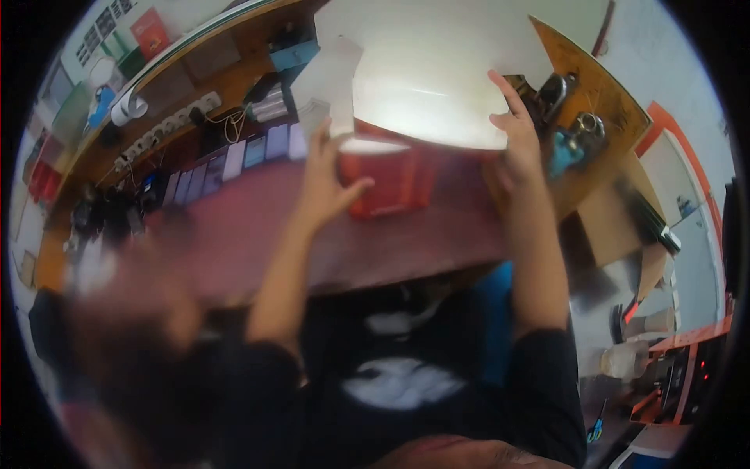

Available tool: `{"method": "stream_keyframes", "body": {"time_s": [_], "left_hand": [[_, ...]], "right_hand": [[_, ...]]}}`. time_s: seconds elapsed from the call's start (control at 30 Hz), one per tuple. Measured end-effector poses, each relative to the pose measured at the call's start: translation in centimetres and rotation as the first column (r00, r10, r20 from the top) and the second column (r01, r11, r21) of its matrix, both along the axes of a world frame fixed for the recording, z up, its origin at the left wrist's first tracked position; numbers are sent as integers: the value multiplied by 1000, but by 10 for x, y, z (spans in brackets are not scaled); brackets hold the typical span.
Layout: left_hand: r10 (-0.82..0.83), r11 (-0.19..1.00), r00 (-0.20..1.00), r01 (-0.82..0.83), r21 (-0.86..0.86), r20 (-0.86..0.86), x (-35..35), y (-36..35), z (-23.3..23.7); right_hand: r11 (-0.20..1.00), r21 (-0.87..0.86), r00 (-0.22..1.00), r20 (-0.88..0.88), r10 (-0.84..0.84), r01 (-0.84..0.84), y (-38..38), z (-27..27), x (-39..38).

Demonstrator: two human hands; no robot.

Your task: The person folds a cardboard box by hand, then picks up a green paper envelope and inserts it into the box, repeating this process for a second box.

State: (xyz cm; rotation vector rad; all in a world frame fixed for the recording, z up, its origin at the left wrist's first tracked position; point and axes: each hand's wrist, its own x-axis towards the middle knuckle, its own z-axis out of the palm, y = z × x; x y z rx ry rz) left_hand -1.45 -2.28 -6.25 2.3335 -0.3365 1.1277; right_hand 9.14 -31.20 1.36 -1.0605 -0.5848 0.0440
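A large, glossy white sheet (430, 86) rises in front of me, its lower edge curved and its surface catching bright light. My right hand (517, 133) grips the sheet at its lower right edge, index finger stretched upward along it. At the lower left of the sheet is my left hand (328, 168), open, with the thumb spread out to the right and the fingers beside a greyish-white flap (328, 86). Below the sheet, a red box-like container (388, 184) sits on the dark red tabletop (437, 242), close to my left thumb.
Several phones (234, 160) stand in a row at the table's back left, near a power strip (168, 125). Metal and teal tools (574, 141) lie on the wooden surface at right. A cardboard box (613, 219) is beyond my right arm. Another person (148, 313), blurred, is at left.
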Motion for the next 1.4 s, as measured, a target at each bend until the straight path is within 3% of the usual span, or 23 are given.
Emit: {"method": "stream_keyframes", "body": {"time_s": [0.1, 0.23, 0.33, 0.37, 0.43, 0.47, 0.53, 0.57, 0.63, 0.73, 0.77, 0.83, 0.93, 1.03, 1.17, 1.27, 1.37, 1.4], "left_hand": [[-5, 998, 998, 2, -55, -58, 2, 9, -6], [4, 997, 999, -8, -81, -54, 0, 17, -16], [-98, 900, 994, 106, -423, 41, 2, 16, -26], [-43, 917, 991, 88, -390, 124, 3, 17, -26], [59, 944, 952, 44, -327, 300, 5, 15, -16], [135, 979, 935, -76, -187, 327, 1, 15, -10], [264, 941, 872, -327, 90, 413, -16, 7, 14], [200, 946, 903, -279, 163, 381, -23, -3, 30], [77, 938, 953, -169, 301, 294, -30, -30, 54], [39, 939, 997, -59, 338, 67, -24, -45, 53], [-6, 959, 986, -41, 279, 165, -17, -50, 56], [37, 952, 996, -60, 299, 80, -23, -52, 63], [132, 937, 990, -140, 319, 49, -29, -59, 70], [263, 889, 965, -242, 389, 1, -34, -68, 71], [372, 828, 914, -247, 503, -163, -39, -72, 77], [419, 846, 857, -250, 470, -299, -27, -77, 96], [392, 865, 893, -277, 418, -220, 4, -75, 103], [350, 883, 872, -184, 433, -342, 15, -70, 106]], "right_hand": [[979, -190, 994, 85, -66, 81, 17, 9, 20], [891, -394, 932, 355, -79, 226, 50, 11, 26], [853, -429, 914, 386, -124, 297, 67, 9, 10], [794, -536, 898, 438, -27, 286, 64, 4, 12], [682, -628, 856, 517, 5, 376, 58, 3, -8], [620, -662, 832, 555, 26, 422, 54, 2, -19], [687, -607, 760, 638, 122, 399, 48, -10, -29], [721, -551, 695, 706, 135, 420, 48, -20, -31], [760, -562, 728, 662, 178, 326, 46, -23, -55], [733, -511, 668, 736, 105, 449, 48, -35, -66], [694, -480, 591, 801, 96, 537, 48, -37, -64], [606, -384, 417, 904, 93, 697, 48, -38, -57], [563, -375, 313, 927, 207, 737, 48, -37, -50], [669, -294, 214, 956, 201, 683, 52, -28, -44], [657, -383, 323, 921, 217, 649, 54, -34, -39], [682, -390, 371, 910, 183, 619, 57, -40, -39], [712, -349, 386, 915, 118, 610, 59, -42, -44], [692, -350, 388, 915, 109, 631, 57, -39, -48]]}}
